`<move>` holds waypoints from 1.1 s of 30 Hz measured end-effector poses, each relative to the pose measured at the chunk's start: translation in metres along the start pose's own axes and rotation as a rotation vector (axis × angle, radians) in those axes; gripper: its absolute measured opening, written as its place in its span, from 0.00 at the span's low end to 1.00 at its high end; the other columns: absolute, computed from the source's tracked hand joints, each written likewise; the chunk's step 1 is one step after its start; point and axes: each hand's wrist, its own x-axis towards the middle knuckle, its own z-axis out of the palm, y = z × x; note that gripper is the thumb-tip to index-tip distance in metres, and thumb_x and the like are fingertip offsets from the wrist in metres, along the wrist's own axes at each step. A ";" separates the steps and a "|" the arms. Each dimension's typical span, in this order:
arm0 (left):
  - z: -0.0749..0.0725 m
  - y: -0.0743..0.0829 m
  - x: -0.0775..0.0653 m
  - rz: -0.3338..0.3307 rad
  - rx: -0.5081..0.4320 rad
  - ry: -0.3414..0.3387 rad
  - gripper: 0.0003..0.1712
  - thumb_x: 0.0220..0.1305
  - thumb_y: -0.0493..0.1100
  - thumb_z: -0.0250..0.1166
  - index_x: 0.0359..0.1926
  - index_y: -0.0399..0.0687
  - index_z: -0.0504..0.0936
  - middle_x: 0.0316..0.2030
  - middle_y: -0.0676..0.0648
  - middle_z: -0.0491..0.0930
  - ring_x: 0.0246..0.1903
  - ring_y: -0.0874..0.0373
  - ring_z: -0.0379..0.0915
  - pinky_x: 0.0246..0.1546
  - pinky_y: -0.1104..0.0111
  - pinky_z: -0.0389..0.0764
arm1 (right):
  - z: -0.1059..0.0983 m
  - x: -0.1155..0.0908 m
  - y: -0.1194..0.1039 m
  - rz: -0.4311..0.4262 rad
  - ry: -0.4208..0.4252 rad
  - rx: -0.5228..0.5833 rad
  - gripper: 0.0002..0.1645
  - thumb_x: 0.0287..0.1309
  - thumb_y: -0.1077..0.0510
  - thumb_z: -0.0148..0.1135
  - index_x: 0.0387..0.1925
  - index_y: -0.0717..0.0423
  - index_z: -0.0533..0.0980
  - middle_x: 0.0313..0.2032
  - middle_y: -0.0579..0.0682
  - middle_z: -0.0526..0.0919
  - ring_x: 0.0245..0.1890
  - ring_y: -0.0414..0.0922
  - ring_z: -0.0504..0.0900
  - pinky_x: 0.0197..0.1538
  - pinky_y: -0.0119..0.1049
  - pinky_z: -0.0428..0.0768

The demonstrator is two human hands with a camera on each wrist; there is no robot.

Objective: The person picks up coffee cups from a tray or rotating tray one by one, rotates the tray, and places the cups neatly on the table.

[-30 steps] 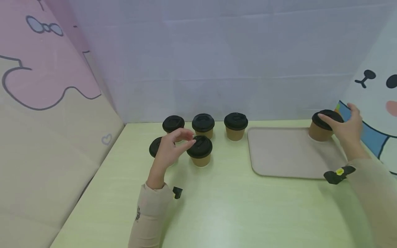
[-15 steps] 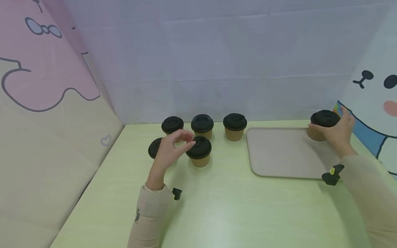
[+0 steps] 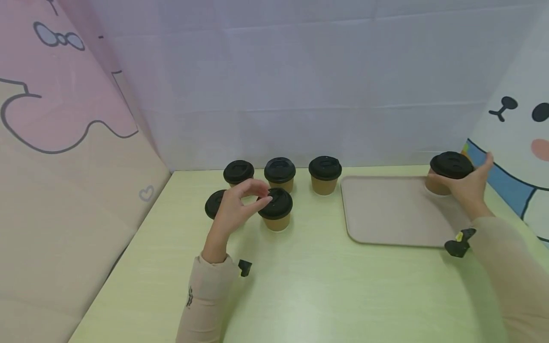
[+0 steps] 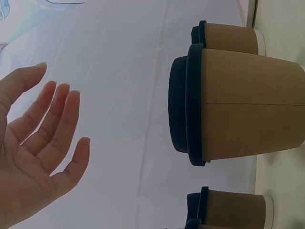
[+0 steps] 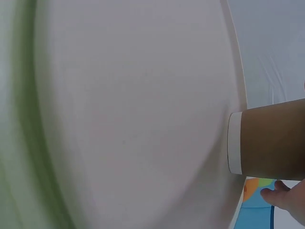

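My right hand is around a brown paper coffee cup with a black lid, standing at the far right corner of the beige tray. Its thumb lies across the near side and its fingers spread along the right. In the right wrist view, fingertips show right by the wall of the cup. My left hand hovers, loosely curved and holding nothing, by the front coffee cup. The left wrist view shows this hand apart from the nearest cup.
Several more lidded cups stand left of the tray: a back row with a left cup, a middle cup and a right cup, plus a front-left cup partly hidden by my left hand. A pale curtain hangs behind the table.
My right hand has come down from the lid to the side of the cup on the tray, and its fingers have since spread slightly. My left hand has stayed nearly still.
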 end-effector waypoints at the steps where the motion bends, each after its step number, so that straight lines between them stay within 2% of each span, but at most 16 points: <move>1: 0.000 0.001 0.000 0.007 0.003 0.006 0.14 0.54 0.40 0.68 0.42 0.43 0.79 0.39 0.42 0.82 0.41 0.57 0.78 0.45 0.63 0.76 | 0.000 0.000 0.001 0.001 -0.003 0.009 0.69 0.47 0.49 0.68 0.68 0.34 0.22 0.72 0.47 0.27 0.73 0.46 0.32 0.72 0.46 0.40; 4: -0.001 0.001 -0.001 0.029 0.008 0.039 0.13 0.54 0.40 0.68 0.42 0.44 0.80 0.38 0.45 0.82 0.40 0.58 0.78 0.46 0.63 0.76 | -0.001 -0.001 0.003 0.023 -0.019 0.010 0.70 0.47 0.49 0.68 0.67 0.34 0.20 0.72 0.52 0.27 0.72 0.49 0.32 0.72 0.47 0.40; 9: -0.002 0.002 -0.002 0.056 -0.012 0.100 0.11 0.55 0.39 0.66 0.41 0.42 0.80 0.36 0.46 0.82 0.38 0.59 0.78 0.46 0.63 0.76 | -0.002 -0.002 0.003 0.082 -0.034 0.008 0.71 0.47 0.46 0.68 0.65 0.31 0.17 0.71 0.60 0.33 0.72 0.53 0.39 0.71 0.47 0.43; 12: -0.002 0.001 -0.002 0.066 -0.027 0.130 0.10 0.56 0.38 0.66 0.40 0.41 0.80 0.35 0.45 0.82 0.36 0.61 0.77 0.45 0.62 0.77 | -0.003 -0.002 0.005 0.081 -0.041 0.009 0.71 0.48 0.46 0.67 0.65 0.31 0.16 0.71 0.61 0.35 0.72 0.52 0.41 0.72 0.46 0.44; 16: -0.003 0.001 -0.002 0.073 -0.046 0.155 0.10 0.55 0.36 0.66 0.40 0.40 0.80 0.35 0.43 0.81 0.35 0.65 0.76 0.43 0.61 0.77 | -0.002 -0.003 0.008 0.059 -0.046 0.031 0.70 0.49 0.48 0.67 0.65 0.33 0.17 0.72 0.58 0.32 0.72 0.49 0.38 0.72 0.45 0.42; 26: -0.004 0.004 -0.003 0.059 -0.113 0.148 0.16 0.55 0.35 0.66 0.47 0.42 0.78 0.34 0.41 0.80 0.33 0.66 0.76 0.42 0.73 0.75 | 0.000 0.001 0.014 0.047 -0.045 0.031 0.69 0.49 0.50 0.67 0.65 0.32 0.19 0.72 0.59 0.33 0.72 0.50 0.39 0.72 0.44 0.41; 33: -0.005 0.005 -0.004 0.069 -0.133 0.127 0.17 0.56 0.34 0.65 0.48 0.42 0.77 0.35 0.41 0.80 0.34 0.66 0.76 0.44 0.68 0.76 | -0.001 0.002 0.018 0.031 -0.046 0.050 0.68 0.50 0.52 0.67 0.66 0.33 0.20 0.72 0.57 0.32 0.72 0.48 0.38 0.72 0.45 0.41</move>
